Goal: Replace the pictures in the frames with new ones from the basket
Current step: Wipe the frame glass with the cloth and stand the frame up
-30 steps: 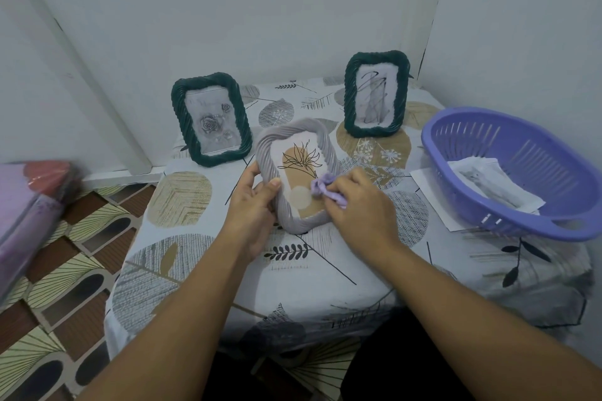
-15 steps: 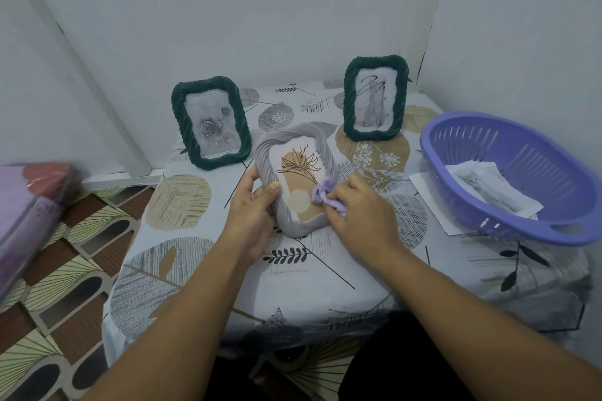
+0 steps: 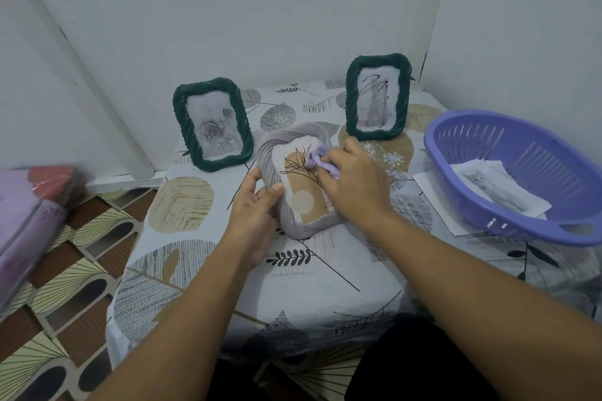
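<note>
Gripping the grey frame (image 3: 294,179) along its left edge with the left hand (image 3: 257,208), thumb curled over the rim. Pinching a small lilac cloth (image 3: 321,160) in the right hand (image 3: 353,185) and pressing it against the glass near the frame's upper right corner. Lying tilted on the tabletop (image 3: 260,290), between two upright green frames: the left green frame (image 3: 213,127) showing roses, the right green frame (image 3: 378,96) showing dark strokes. Sitting at the right edge, the purple basket (image 3: 521,140), holding a cat picture (image 3: 498,189), with a white sheet (image 3: 433,195) tucked beneath.
</note>
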Demonstrator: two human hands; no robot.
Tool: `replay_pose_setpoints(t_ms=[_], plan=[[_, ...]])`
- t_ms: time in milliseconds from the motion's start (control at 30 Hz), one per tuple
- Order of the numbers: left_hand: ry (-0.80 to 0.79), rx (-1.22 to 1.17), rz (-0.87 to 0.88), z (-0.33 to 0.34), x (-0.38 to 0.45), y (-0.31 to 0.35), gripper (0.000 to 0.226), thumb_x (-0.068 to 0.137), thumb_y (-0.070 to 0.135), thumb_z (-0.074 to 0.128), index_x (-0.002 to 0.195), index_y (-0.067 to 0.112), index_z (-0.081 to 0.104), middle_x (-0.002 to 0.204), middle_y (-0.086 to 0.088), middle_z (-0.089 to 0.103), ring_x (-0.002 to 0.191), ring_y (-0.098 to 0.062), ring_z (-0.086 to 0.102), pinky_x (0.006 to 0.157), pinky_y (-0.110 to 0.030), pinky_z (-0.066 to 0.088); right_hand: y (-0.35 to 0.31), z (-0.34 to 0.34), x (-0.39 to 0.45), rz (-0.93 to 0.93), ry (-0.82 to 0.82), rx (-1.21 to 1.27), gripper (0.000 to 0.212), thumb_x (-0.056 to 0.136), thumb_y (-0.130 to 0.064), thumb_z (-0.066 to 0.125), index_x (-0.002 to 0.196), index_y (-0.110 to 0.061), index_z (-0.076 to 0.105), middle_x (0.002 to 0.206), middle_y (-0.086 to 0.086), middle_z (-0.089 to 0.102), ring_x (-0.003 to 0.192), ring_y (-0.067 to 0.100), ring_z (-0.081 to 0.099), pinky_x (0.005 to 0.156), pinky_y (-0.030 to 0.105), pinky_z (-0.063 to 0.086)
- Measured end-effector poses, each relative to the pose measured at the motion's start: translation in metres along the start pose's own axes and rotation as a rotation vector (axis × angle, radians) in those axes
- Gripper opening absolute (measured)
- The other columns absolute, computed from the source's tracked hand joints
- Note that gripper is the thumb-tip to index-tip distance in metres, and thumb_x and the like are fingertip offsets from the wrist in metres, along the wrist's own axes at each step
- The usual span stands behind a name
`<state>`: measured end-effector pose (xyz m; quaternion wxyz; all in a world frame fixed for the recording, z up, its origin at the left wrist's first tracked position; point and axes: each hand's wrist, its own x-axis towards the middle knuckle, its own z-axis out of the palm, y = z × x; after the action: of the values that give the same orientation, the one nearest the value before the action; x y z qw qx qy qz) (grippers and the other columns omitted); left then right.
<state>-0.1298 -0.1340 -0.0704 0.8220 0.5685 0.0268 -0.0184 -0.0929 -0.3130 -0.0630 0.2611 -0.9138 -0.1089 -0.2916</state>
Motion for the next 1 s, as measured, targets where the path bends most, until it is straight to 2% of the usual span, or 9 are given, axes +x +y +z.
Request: replay_pose_setpoints(t_ms=[133, 267, 433, 567, 667, 767, 900, 1000], plan=[[-0.011, 0.005, 0.017, -0.001, 0.0, -0.001, 0.041, 0.104, 0.002, 0.049, 0.142, 0.017, 0.048, 0.117, -0.017, 0.074, 0.103, -0.027, 0.073, 0.078, -0.038, 0.061, -0.01, 0.003, 0.034, 0.019, 0.059, 0.004, 0.016, 0.097, -0.039, 0.066, 0.1, -0.026, 0.075, 0.095, -0.012, 0.045, 0.073, 0.015, 0.057, 0.058, 0.028, 0.044], [-0.006, -0.012, 0.022, -0.003, 0.001, -0.002, 0.04, 0.104, 0.001, 0.05, 0.14, 0.018, 0.051, 0.111, -0.014, 0.075, 0.099, -0.025, 0.074, 0.076, -0.038, 0.061, -0.014, 0.007, 0.019, 0.001, 0.003, 0.023, 0.02, 0.098, -0.039, 0.065, 0.112, -0.029, 0.075, 0.096, -0.009, 0.05, 0.075, 0.015, 0.058, 0.062, 0.033, 0.053], [-0.012, -0.018, 0.021, -0.002, 0.002, -0.002, 0.042, 0.103, 0.001, 0.05, 0.142, 0.016, 0.05, 0.112, -0.014, 0.075, 0.099, -0.023, 0.073, 0.076, -0.035, 0.061, -0.005, 0.0, -0.013, -0.108, -0.017, -0.003, 0.019, 0.098, -0.042, 0.063, 0.106, -0.031, 0.077, 0.093, -0.009, 0.053, 0.065, 0.015, 0.055, 0.054, 0.031, 0.051], [-0.021, -0.012, 0.019, 0.0, 0.001, 0.0, 0.041, 0.104, 0.002, 0.05, 0.142, 0.018, 0.049, 0.112, -0.014, 0.075, 0.1, -0.024, 0.074, 0.075, -0.035, 0.061, -0.005, -0.006, 0.016, -0.052, 0.032, -0.02, 0.019, 0.099, -0.039, 0.065, 0.112, -0.03, 0.076, 0.096, -0.006, 0.05, 0.068, 0.016, 0.054, 0.058, 0.035, 0.054], [-0.024, -0.011, 0.018, 0.0, 0.001, 0.001, 0.039, 0.104, 0.002, 0.05, 0.139, 0.02, 0.051, 0.108, -0.012, 0.077, 0.099, -0.023, 0.074, 0.074, -0.036, 0.061, -0.008, -0.005, 0.033, -0.021, 0.026, -0.025, 0.023, 0.1, -0.041, 0.062, 0.116, -0.03, 0.075, 0.1, -0.005, 0.051, 0.074, 0.014, 0.053, 0.062, 0.032, 0.05], [-0.015, -0.015, 0.024, -0.001, 0.001, -0.001, 0.039, 0.103, 0.001, 0.05, 0.138, 0.019, 0.052, 0.104, -0.01, 0.077, 0.095, -0.021, 0.074, 0.073, -0.035, 0.061, -0.009, 0.0, 0.011, -0.027, -0.015, -0.018, 0.021, 0.099, -0.04, 0.064, 0.114, -0.031, 0.075, 0.097, -0.008, 0.05, 0.072, 0.013, 0.052, 0.062, 0.033, 0.051], [-0.007, -0.03, 0.014, -0.003, 0.002, -0.003, 0.041, 0.103, 0.0, 0.049, 0.141, 0.016, 0.05, 0.114, -0.016, 0.075, 0.102, -0.024, 0.073, 0.078, -0.036, 0.061, 0.004, 0.003, -0.035, -0.065, -0.065, 0.008, 0.02, 0.098, -0.042, 0.066, 0.114, -0.032, 0.075, 0.095, -0.009, 0.051, 0.066, 0.011, 0.052, 0.056, 0.03, 0.05], [-0.014, -0.016, 0.014, 0.0, 0.003, -0.003, 0.042, 0.104, 0.0, 0.049, 0.143, 0.017, 0.048, 0.115, -0.015, 0.075, 0.104, -0.025, 0.073, 0.081, -0.038, 0.061, 0.013, -0.002, -0.032, -0.059, -0.057, -0.008, 0.022, 0.099, -0.043, 0.064, 0.114, -0.031, 0.075, 0.094, -0.009, 0.051, 0.067, 0.015, 0.054, 0.056, 0.032, 0.051]])
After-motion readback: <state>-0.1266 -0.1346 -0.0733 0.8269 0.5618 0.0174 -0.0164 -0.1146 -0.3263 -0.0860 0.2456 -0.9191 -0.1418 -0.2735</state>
